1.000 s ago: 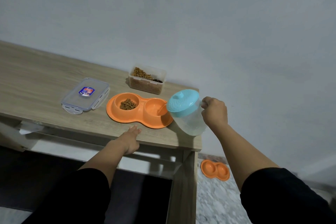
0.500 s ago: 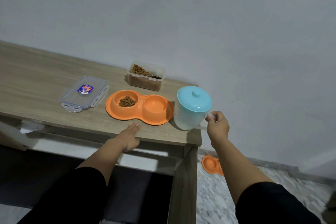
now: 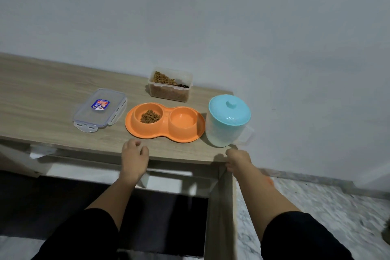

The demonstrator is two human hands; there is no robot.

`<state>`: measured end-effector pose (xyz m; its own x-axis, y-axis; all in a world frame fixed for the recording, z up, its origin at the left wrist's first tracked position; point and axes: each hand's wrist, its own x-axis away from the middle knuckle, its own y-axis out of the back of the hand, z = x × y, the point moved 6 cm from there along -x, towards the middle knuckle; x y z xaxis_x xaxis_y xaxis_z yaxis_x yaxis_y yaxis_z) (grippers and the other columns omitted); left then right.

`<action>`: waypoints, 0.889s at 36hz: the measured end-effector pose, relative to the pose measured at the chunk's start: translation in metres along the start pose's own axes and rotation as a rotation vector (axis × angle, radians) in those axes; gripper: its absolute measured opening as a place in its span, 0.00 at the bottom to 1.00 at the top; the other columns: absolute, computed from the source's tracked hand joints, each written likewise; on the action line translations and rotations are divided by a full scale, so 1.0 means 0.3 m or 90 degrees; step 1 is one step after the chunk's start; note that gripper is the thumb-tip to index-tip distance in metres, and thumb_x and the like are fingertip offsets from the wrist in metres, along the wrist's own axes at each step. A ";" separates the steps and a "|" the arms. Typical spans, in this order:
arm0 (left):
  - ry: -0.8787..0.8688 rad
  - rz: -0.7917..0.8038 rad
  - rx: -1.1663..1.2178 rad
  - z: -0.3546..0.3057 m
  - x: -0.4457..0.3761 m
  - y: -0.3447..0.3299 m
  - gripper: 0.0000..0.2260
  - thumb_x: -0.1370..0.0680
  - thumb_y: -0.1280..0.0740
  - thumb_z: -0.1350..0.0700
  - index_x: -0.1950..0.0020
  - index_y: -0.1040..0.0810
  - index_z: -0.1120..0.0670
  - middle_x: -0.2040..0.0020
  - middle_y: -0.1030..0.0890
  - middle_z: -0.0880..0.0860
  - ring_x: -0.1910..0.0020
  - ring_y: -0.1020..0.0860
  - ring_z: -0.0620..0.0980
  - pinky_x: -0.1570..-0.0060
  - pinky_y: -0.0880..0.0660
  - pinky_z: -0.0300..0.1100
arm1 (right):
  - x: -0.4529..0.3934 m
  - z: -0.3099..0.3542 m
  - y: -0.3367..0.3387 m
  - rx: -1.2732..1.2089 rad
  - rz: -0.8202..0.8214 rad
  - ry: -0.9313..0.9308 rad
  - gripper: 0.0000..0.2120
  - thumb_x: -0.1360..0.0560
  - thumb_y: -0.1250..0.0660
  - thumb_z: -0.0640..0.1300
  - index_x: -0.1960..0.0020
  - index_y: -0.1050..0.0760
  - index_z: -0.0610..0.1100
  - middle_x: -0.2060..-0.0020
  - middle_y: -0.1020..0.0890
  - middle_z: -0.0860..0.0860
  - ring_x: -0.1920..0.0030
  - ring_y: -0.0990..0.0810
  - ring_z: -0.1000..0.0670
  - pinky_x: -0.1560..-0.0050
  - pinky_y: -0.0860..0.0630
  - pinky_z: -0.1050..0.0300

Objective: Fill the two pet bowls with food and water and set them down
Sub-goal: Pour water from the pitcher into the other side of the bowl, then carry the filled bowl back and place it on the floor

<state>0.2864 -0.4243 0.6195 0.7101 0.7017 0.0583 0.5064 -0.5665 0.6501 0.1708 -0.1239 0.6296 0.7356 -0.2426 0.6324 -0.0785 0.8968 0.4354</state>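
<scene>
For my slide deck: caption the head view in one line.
Both hands, left hand and right hand, empty at table edge; orange double bowl holds kibble; lidded jug alongside.

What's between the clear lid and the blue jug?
The orange double bowl sits between the lid and the jug on the table, seen in the head view.

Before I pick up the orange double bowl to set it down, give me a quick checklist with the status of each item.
1. Kibble in the left cup of the orange double bowl: ok.
2. Water in the right cup: cannot tell.
3. Jug upright on the table, lid on: ok.
4. Left hand free: ok.
5. Right hand free of the jug: ok.
6. Food container closed: not ok, its lid lies apart.
</scene>
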 end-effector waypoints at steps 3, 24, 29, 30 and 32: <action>0.077 -0.025 0.058 0.027 -0.050 0.034 0.18 0.21 0.36 0.58 0.35 0.30 0.67 0.36 0.29 0.67 0.40 0.26 0.63 0.37 0.31 0.52 | 0.038 0.006 -0.105 -0.033 0.056 -0.009 0.07 0.25 0.38 0.42 0.54 0.30 0.37 0.63 0.23 0.42 0.58 0.19 0.43 0.44 0.21 0.45; 0.211 0.207 -0.095 0.021 -0.434 0.026 0.31 0.26 0.34 0.40 0.33 0.29 0.61 0.35 0.27 0.64 0.39 0.26 0.63 0.45 0.27 0.51 | 0.122 0.157 -0.436 -0.158 -0.093 -0.074 0.40 0.37 0.26 0.59 0.32 0.34 0.41 0.39 0.24 0.40 0.45 0.21 0.38 0.49 0.20 0.39; 0.234 0.231 -0.083 0.035 -0.461 0.038 0.31 0.27 0.33 0.42 0.31 0.33 0.58 0.35 0.29 0.62 0.38 0.27 0.62 0.45 0.26 0.52 | 0.160 0.126 -0.485 -0.194 -0.123 -0.105 0.38 0.39 0.29 0.57 0.34 0.34 0.41 0.41 0.25 0.40 0.49 0.20 0.37 0.48 0.20 0.40; 0.236 0.231 -0.084 0.039 -0.465 0.041 0.31 0.28 0.33 0.42 0.31 0.33 0.58 0.35 0.28 0.62 0.39 0.27 0.62 0.43 0.25 0.53 | 0.174 0.118 -0.490 -0.202 -0.129 -0.112 0.38 0.39 0.30 0.56 0.35 0.35 0.41 0.41 0.25 0.40 0.49 0.20 0.37 0.48 0.20 0.40; 0.237 0.239 -0.093 0.049 -0.464 0.050 0.32 0.30 0.33 0.41 0.32 0.32 0.57 0.37 0.28 0.62 0.41 0.25 0.62 0.43 0.25 0.55 | 0.213 0.105 -0.499 -0.214 -0.141 -0.127 0.37 0.38 0.30 0.56 0.35 0.36 0.41 0.39 0.27 0.39 0.47 0.22 0.37 0.48 0.21 0.40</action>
<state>0.2024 -0.5369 0.6099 0.5950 0.5832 0.5531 0.1594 -0.7600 0.6300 0.2085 -0.2853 0.6250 0.5632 -0.4795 0.6730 0.3133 0.8775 0.3630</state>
